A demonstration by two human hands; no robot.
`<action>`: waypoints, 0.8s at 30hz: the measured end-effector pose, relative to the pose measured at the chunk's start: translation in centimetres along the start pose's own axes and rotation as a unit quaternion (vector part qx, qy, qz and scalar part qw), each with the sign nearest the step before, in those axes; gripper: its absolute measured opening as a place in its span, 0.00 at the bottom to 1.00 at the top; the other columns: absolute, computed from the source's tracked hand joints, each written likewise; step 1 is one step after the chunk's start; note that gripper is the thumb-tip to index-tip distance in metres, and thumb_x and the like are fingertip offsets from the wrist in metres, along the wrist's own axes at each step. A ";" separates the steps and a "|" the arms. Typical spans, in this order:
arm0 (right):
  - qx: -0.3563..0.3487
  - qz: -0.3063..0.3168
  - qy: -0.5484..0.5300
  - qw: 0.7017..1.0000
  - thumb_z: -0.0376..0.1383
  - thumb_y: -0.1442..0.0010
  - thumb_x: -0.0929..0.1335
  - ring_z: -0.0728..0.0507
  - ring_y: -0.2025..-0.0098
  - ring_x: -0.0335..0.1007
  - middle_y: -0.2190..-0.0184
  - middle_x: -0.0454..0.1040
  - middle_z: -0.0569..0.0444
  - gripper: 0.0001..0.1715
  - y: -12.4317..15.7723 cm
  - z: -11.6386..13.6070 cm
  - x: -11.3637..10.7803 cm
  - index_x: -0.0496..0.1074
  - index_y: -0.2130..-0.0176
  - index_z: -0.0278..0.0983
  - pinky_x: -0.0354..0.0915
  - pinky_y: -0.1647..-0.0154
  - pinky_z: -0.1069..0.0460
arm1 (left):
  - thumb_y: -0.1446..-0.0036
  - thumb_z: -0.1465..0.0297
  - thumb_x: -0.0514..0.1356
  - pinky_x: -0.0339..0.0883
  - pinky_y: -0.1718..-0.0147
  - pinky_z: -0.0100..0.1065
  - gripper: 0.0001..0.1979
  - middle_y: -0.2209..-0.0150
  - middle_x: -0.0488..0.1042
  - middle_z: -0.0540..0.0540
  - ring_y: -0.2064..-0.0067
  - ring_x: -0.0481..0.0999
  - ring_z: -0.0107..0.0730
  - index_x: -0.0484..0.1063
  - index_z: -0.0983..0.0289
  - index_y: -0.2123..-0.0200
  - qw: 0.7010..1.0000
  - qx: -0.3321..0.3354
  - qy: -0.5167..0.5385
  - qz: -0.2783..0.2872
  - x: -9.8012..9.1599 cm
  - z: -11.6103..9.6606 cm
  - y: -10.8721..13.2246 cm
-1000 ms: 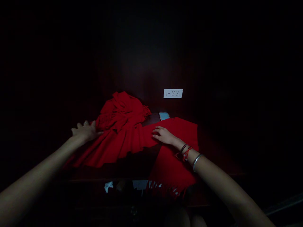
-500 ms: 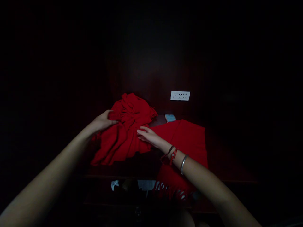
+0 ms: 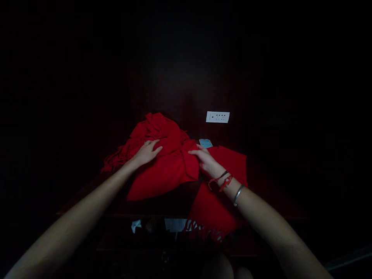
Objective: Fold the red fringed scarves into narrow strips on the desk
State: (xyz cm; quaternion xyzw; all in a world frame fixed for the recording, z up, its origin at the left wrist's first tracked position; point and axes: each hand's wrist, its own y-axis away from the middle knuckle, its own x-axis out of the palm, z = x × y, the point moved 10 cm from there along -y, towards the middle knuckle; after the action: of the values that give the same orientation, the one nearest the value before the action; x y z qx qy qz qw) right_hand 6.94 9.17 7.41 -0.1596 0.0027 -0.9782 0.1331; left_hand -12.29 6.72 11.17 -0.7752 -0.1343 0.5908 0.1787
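Observation:
A bunched red scarf with fringed ends lies on the dark tabletop, its front part spread fairly smooth. My left hand rests on its left side, fingers stretched and thumb apart. At the scarf's right edge, my right hand pinches a fold of the cloth between thumb and fingers. Beneath and beyond my right wrist, a second stretch of red fringed cloth lies flat and hangs over the front edge. Whether the two red pieces are joined, I cannot tell.
A phone with a lit screen lies behind the flat cloth. A white socket panel is on the dark back wall. Below the table edge, a crumpled white tissue and a pale sheet show on a shelf. The surroundings are very dark.
My left hand has moved right onto the scarf. My right hand has shifted right and taken hold of a fold, and the scarf's front part is now pulled smoother and further right.

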 end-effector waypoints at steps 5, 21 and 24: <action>-0.082 0.024 0.018 0.996 0.25 0.64 0.65 0.50 0.71 0.67 0.73 0.71 0.58 0.18 1.3 9.2 -4.3 0.66 0.68 0.36 0.62 0.63 0.51 | 0.50 0.53 0.44 0.46 0.56 0.57 0.25 0.44 0.46 0.55 0.45 0.43 0.52 0.58 0.56 0.51 0.982 0.009 -0.109 0.152 6.0 4.2 0.8; -0.086 -0.113 0.291 0.946 0.27 0.61 0.62 0.50 0.75 0.65 0.72 0.70 0.57 0.22 3.2 11.3 -16.5 0.65 0.62 0.37 0.62 0.76 0.56 | 0.48 0.56 0.43 0.52 0.53 0.36 0.25 0.50 0.61 0.57 0.50 0.58 0.36 0.58 0.63 0.51 0.965 0.210 0.011 0.156 8.3 -6.7 -1.2; -0.146 -0.277 0.348 0.883 0.29 0.57 0.59 0.49 0.72 0.66 0.69 0.69 0.52 0.17 5.8 16.4 -23.2 0.65 0.63 0.35 0.62 0.73 0.55 | 0.48 0.55 0.43 0.52 0.53 0.33 0.26 0.51 0.61 0.56 0.50 0.60 0.34 0.58 0.65 0.51 0.967 0.203 0.051 0.141 6.8 -4.4 -0.7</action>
State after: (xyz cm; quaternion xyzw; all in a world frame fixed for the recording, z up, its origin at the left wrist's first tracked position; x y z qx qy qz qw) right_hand 34.75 10.22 15.48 0.1794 0.1476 -0.9563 -0.1779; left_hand -6.21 9.66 6.60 -0.7630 0.1089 0.5843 0.2540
